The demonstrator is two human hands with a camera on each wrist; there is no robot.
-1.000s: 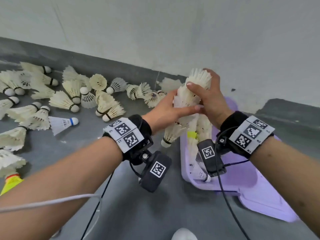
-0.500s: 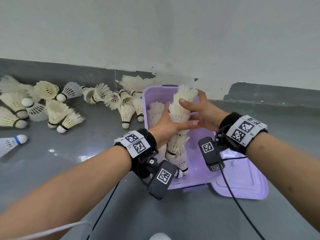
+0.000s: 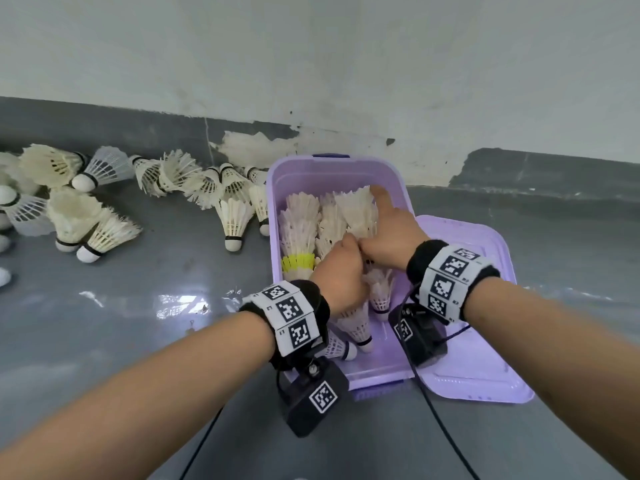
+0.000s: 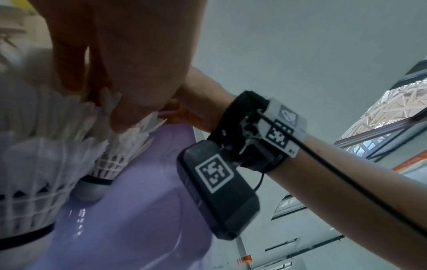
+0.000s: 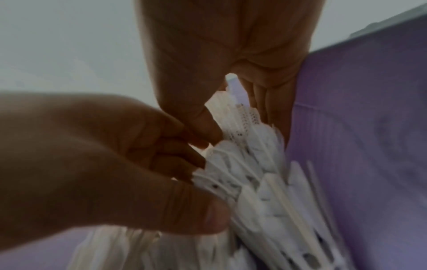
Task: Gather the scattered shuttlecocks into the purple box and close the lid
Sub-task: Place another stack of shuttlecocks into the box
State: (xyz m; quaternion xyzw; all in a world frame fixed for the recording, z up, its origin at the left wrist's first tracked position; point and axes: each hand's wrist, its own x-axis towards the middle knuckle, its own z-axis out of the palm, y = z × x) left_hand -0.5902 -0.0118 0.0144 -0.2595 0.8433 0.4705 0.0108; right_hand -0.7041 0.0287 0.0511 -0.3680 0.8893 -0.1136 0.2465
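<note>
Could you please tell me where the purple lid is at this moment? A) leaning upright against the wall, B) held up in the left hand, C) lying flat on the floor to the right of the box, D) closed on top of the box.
C: the lid lies flat on the floor beside the right side of the open box, while both hands are busy with shuttlecocks inside it.
</note>
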